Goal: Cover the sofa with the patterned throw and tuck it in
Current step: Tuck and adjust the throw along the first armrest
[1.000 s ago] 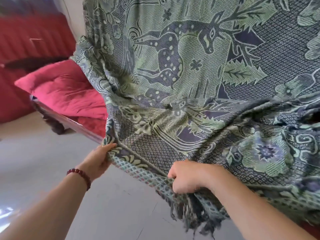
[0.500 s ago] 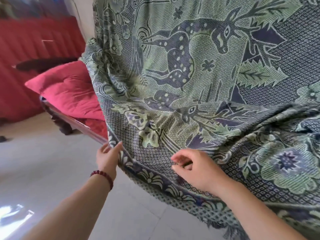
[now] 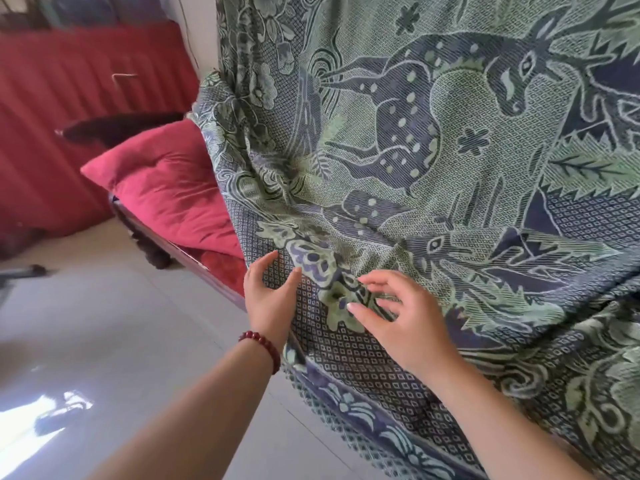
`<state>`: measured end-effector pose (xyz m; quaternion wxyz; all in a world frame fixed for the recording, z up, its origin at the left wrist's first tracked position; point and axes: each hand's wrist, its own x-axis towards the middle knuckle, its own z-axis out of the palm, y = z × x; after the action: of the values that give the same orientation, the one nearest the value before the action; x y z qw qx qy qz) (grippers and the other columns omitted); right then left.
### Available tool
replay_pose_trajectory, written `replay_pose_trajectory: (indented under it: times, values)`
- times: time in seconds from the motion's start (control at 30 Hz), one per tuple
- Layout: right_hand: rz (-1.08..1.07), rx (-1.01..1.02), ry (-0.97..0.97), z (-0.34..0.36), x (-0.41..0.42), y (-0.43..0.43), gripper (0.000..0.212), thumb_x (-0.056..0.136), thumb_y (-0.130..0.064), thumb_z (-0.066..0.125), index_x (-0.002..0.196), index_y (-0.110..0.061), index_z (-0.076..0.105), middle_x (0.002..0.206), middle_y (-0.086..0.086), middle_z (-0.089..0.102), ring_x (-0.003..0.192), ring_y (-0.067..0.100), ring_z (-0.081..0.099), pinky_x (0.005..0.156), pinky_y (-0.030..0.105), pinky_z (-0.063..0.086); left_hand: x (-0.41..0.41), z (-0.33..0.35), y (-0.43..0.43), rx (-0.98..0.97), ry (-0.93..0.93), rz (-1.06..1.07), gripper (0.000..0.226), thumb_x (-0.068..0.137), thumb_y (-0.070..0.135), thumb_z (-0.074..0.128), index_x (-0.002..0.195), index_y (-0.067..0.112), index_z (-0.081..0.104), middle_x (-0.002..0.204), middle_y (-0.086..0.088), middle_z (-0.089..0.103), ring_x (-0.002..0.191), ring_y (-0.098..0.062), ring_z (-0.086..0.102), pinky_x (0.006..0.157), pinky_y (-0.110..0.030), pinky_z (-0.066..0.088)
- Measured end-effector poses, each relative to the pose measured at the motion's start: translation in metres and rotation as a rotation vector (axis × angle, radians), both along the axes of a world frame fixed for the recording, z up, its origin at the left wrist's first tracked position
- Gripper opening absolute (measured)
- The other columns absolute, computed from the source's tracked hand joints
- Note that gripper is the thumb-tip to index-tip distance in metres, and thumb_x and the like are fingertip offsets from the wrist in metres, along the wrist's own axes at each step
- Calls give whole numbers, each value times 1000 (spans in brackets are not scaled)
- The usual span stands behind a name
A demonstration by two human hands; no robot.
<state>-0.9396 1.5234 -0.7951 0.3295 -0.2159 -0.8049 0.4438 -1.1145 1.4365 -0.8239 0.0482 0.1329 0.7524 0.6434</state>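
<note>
the throw [image 3: 450, 140] hangs down the sofa's back and runs over the seat, and its border and fringe drop over the front edge toward the floor [image 3: 104, 323]. it covers only part of the sofa [image 3: 194, 263]: at the left end the dark wooden frame and a red cushion [image 3: 166, 188] are bare. the cloth is not flat; folds bunch across the seat and a ridge runs up toward the back.

both hands are released and grasp nothing. the left hand [image 3: 272, 299], with a red bead bracelet [image 3: 261, 342] at the wrist, lies with straight fingers against the throw's left edge near the seat front, thumb spread. the right hand [image 3: 405, 320] is just beside it over a leaf motif, fingers fanned and loosely bent. whether its fingertips press the cloth or hover just above it i cannot tell.

this looks like the smoothing step: the draping is mostly done and the tucking not yet begun. the next move probably calls for flat palms sweeping the bunched cloth outward and back, then pushing the slack down into the crease where seat meets back. the left edge may need drawing over the cushion first. pulling too hard at the front could drag the cloth down off the back.
</note>
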Motion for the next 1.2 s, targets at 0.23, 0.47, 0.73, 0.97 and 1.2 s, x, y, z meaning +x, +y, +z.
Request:
replay_pose_trajectory:
  times: [0.23,0.47,0.73,0.97,1.2]
  values:
    - [-91,-37,130,23,-80,-13,34,77,-23,77,106,-29,61,109,-13,62,105,-6,56,88,8,44,-63,27,0,65,-18,-115,30,80,29,75,107,33,63,120,7,61,114,-9,53,97,-27,43]
    - [-123,-131,186,36,-136,-7,28,78,-23,76,101,-27,62,107,-7,63,103,0,58,88,15,47,-95,46,3,146,-75,-93,21,86,21,69,106,22,62,108,5,63,87,4,56,61,-1,42]
    - [-90,-194,349,34,-201,30,30,78,-21,77,95,-34,55,107,1,61,103,8,58,91,23,50,-143,49,22,201,-73,-47,21,85,29,69,104,25,64,102,3,66,81,-6,62,65,-19,51]
    - [-17,-226,364,47,-246,59,28,80,-22,74,98,-31,55,110,-1,59,105,9,57,92,24,49,-189,62,28,198,-125,94,14,80,34,71,92,32,67,99,0,69,89,-20,64,80,-38,53]
    - [6,-241,416,35,-309,66,28,80,-21,74,95,-34,54,109,4,60,103,12,59,93,28,50,-249,46,31,230,-167,135,13,89,23,58,92,32,67,93,4,67,81,-17,56,73,-38,48]
